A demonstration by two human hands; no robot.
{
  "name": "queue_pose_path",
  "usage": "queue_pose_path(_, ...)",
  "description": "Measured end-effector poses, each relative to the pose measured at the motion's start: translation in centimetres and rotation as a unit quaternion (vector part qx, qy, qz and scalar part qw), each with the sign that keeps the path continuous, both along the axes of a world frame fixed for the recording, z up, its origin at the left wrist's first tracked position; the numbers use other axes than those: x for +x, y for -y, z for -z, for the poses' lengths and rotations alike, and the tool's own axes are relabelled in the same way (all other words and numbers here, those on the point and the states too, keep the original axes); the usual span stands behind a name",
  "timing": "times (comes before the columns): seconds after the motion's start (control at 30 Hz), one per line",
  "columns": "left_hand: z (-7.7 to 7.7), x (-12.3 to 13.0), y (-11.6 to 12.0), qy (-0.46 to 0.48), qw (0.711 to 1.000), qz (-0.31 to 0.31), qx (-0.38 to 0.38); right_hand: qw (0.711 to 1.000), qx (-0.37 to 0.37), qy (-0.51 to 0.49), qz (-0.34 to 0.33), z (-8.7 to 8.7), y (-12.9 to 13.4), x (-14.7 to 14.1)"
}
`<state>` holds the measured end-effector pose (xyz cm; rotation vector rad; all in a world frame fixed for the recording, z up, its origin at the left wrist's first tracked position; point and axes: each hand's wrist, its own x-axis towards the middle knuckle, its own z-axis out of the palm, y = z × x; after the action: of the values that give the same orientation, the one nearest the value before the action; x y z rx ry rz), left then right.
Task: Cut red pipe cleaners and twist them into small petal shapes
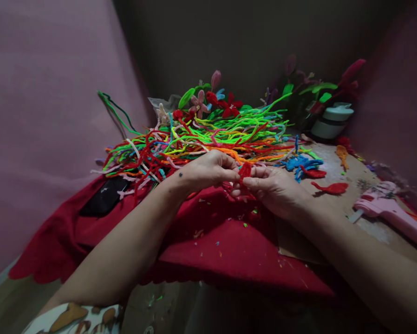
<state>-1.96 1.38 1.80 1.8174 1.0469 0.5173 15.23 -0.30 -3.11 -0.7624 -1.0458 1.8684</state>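
Observation:
Between my two hands, near the middle of the view, is a small red fuzzy petal-like piece (244, 171). My left hand (218, 168) pinches it from the left with thumb and fingers. From the right, my right hand (269, 185) grips the same piece between thumb and fingertips. Behind my hands lies a large heap of coloured pipe cleaners (208, 139), green, orange, red and pink. Two finished-looking red pieces, one a loose red petal (330, 188), rest right of my right hand, beside a blue bundle (299, 163).
A black phone (103, 197) lies at the left on the red cloth (215, 255). At the right are a pink glue gun (386, 204), an orange piece (342, 156) and a lidded pale container (331, 121). Fuzzy flowers (231, 106) stand behind the heap; scraps dot the cloth.

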Motion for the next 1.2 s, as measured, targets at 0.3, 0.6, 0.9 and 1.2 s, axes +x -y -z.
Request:
queue_pose_path(0.3,1.0,-0.2,-0.4,0.13,0.986,0.015,-0.101,0.999,0.022,0.037,0.0,0.1,0.1,0.2)
queue_pose_path(0.6,1.3,0.1,-0.4,0.106,0.992,-0.01,-0.061,0.997,0.057,0.041,0.017,-0.3,0.2,0.3)
queue_pose_path(0.9,0.1,0.1,-0.1,0.044,0.998,0.005,-0.035,1.0,-0.006,0.023,0.014,-0.2,0.1,0.1)
queue_pose_path(1.2,0.2,-0.3,-0.3,0.046,0.997,0.026,-0.059,0.999,-0.045,0.012,0.024,-0.4,-0.1,0.1)
